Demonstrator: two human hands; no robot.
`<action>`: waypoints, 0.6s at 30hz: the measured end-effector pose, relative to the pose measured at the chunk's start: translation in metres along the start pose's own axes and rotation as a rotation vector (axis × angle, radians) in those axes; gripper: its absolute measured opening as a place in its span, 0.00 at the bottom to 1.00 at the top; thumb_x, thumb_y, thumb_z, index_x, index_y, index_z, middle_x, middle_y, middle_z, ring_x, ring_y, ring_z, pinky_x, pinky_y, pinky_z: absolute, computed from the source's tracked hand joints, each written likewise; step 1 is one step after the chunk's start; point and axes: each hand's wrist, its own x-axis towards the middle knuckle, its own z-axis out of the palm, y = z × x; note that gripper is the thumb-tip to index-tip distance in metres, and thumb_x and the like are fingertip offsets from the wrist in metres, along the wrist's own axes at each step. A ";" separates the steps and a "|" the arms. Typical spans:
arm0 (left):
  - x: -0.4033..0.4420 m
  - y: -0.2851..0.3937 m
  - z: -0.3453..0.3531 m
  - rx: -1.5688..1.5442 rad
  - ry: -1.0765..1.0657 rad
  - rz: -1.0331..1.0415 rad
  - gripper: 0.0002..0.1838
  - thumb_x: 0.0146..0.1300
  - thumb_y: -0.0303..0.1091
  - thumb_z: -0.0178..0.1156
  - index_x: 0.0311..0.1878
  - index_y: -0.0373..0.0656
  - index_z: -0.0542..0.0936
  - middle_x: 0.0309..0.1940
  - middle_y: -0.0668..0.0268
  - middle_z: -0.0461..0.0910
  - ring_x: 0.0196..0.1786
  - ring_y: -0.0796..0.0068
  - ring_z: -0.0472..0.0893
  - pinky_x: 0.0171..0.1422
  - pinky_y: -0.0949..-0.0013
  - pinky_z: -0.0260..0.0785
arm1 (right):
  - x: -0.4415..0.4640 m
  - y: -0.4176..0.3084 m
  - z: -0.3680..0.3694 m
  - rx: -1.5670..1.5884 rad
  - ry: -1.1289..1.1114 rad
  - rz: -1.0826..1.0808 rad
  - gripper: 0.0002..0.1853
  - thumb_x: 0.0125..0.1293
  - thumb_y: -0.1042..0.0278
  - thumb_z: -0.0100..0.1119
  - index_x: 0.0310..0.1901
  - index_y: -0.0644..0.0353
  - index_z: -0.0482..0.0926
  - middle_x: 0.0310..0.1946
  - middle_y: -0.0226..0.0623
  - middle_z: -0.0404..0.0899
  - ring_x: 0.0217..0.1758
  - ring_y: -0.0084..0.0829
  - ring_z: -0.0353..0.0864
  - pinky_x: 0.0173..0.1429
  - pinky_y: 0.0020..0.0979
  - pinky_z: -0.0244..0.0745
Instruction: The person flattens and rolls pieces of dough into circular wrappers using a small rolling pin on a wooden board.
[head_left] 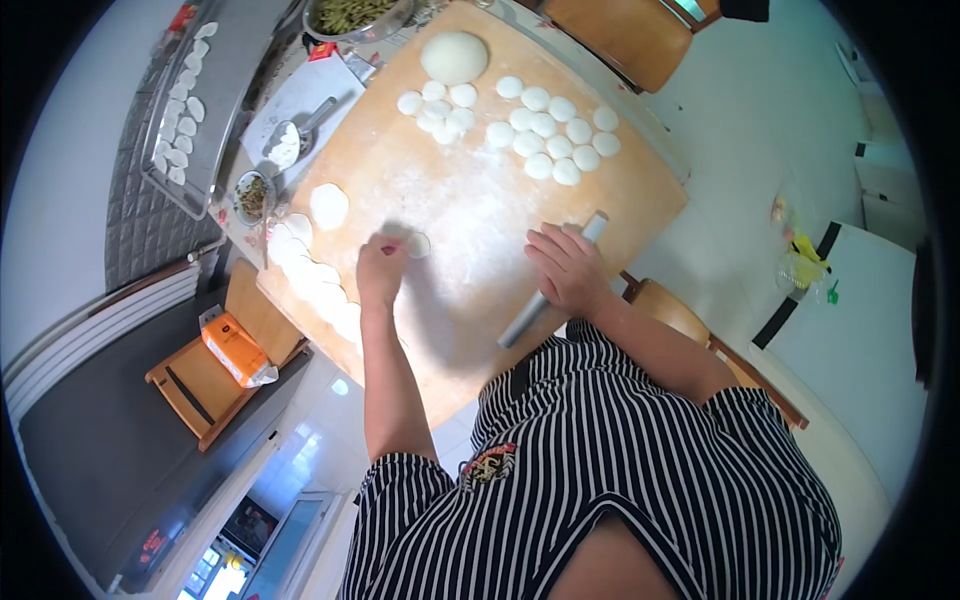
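My left hand (380, 272) is over the floured board with its fingers curled and pinched at the edge of a small round dough piece (419, 245). My right hand (568, 268) lies across a grey-white rolling pin (522, 322), palm on it and fingers stretched over it. The pin slants on the board to the right of the dough piece, apart from it. Rolled wrappers (329, 206) lie left of my left hand, several more overlapping along the board's left edge. Small flattened dough rounds (543, 125) cover the far right of the board.
A large dough ball (454, 58) rests at the board's far end. Beyond the wooden board (640, 185) are a bowl of filling (352, 14), a small bowl (252, 196), a scoop of flour (288, 142) and a metal tray (215, 100) of dumplings. A chair (200, 385) holds an orange package (236, 347).
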 end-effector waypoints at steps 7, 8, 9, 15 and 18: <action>0.154 -0.002 -0.082 -0.202 0.677 0.221 0.14 0.74 0.36 0.65 0.52 0.34 0.90 0.44 0.54 0.92 0.48 0.63 0.91 0.56 0.63 0.80 | 0.000 -0.001 0.000 -0.028 -0.042 0.000 0.23 0.63 0.67 0.59 0.61 0.59 0.82 0.68 0.37 0.80 0.73 0.40 0.76 0.80 0.46 0.64; 0.189 -0.017 -0.092 -0.177 0.679 0.215 0.15 0.72 0.35 0.65 0.53 0.33 0.89 0.46 0.52 0.92 0.50 0.60 0.92 0.58 0.62 0.80 | -0.001 0.000 0.001 -0.027 -0.042 -0.001 0.23 0.63 0.67 0.59 0.61 0.59 0.82 0.68 0.37 0.80 0.73 0.40 0.76 0.80 0.46 0.64; 0.210 -0.019 -0.104 -0.071 0.661 0.156 0.16 0.70 0.35 0.67 0.54 0.35 0.90 0.48 0.51 0.92 0.52 0.57 0.91 0.58 0.63 0.80 | -0.002 0.001 0.002 -0.023 -0.053 0.001 0.24 0.63 0.67 0.59 0.62 0.59 0.82 0.69 0.37 0.79 0.74 0.40 0.76 0.80 0.47 0.63; 0.321 -0.042 -0.114 -0.173 0.314 -0.206 0.17 0.70 0.38 0.70 0.59 0.43 0.89 0.42 0.65 0.91 0.38 0.71 0.87 0.48 0.66 0.79 | -0.004 0.003 0.002 -0.007 -0.087 0.026 0.26 0.62 0.66 0.59 0.63 0.59 0.82 0.70 0.37 0.79 0.75 0.40 0.75 0.81 0.47 0.62; 0.354 -0.051 -0.122 -0.453 0.080 -0.195 0.17 0.70 0.41 0.72 0.58 0.47 0.89 0.36 0.74 0.86 0.35 0.77 0.80 0.43 0.66 0.76 | -0.006 0.002 0.003 -0.011 -0.095 0.039 0.26 0.62 0.66 0.59 0.63 0.59 0.82 0.70 0.37 0.79 0.76 0.39 0.75 0.82 0.46 0.61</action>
